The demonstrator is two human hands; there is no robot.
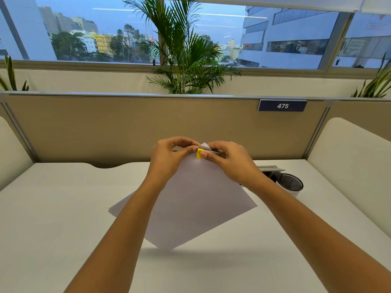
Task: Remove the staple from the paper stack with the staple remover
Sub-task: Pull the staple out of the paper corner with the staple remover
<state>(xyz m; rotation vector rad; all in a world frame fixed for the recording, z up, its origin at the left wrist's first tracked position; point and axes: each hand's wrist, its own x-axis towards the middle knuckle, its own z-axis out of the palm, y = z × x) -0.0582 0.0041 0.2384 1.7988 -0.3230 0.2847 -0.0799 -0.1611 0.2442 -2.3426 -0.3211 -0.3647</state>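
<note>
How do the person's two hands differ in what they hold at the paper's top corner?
The left hand pinches only the paper, thumb meeting fingertips; the right hand pinches the yellow staple remover against that corner. The left comes from the left side, the right from the right. Both are raised above the desk.

Two bare hands hold a paper stack up off a white desk, tilted like a diamond. The left hand pinches the top corner. The right hand grips a yellow staple remover pressed against that same corner. A mesh pen cup stands to the right. Behind are a tan partition, a "475" sign and a palm plant.
</note>
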